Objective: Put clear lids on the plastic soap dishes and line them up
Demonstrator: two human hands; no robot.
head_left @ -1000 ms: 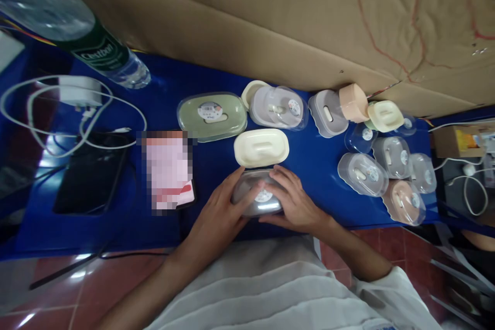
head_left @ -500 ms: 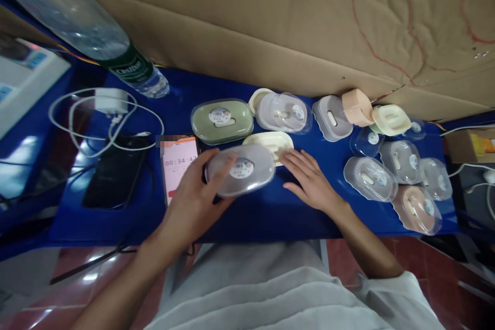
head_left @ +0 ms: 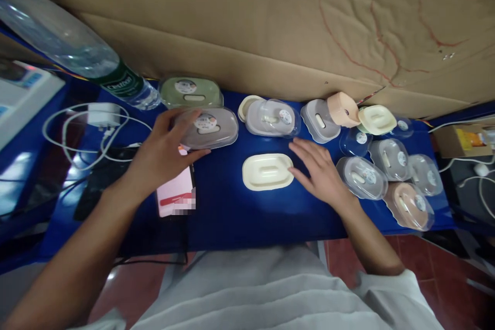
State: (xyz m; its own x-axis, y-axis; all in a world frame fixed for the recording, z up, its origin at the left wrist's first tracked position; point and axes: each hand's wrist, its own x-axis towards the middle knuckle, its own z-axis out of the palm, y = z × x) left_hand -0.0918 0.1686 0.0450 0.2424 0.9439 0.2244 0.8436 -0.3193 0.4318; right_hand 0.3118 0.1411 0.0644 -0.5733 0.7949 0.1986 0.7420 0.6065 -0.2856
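Note:
My left hand point(head_left: 164, 142) grips the left end of a grey soap box point(head_left: 222, 129) with a clear lid and a round label. That box is in front of a green soap box point(head_left: 211, 94), partly overlapping it in view. My right hand point(head_left: 319, 172) is open, its fingers spread. Its thumb tip is at the right edge of a cream oval tray point(head_left: 257, 184) with a raised bar in its middle, which lies flat on the table. Beyond them, another lidded grey soap box point(head_left: 255, 118) overlaps a cream piece point(head_left: 244, 105).
Several soap boxes and clear lids point(head_left: 425, 178) crowd the blue table's point(head_left: 228, 216) right side, near a peach round piece point(head_left: 342, 109). Left are a phone point(head_left: 174, 193), a white charger point(head_left: 103, 113) with cable, and a water bottle point(head_left: 119, 82). Brown cardboard point(head_left: 232, 26) stands behind.
My left hand has carried the grey soap box left and away from me, beside the green one. The cream tray now lies nearer to me, in full view. The green box sits farther back.

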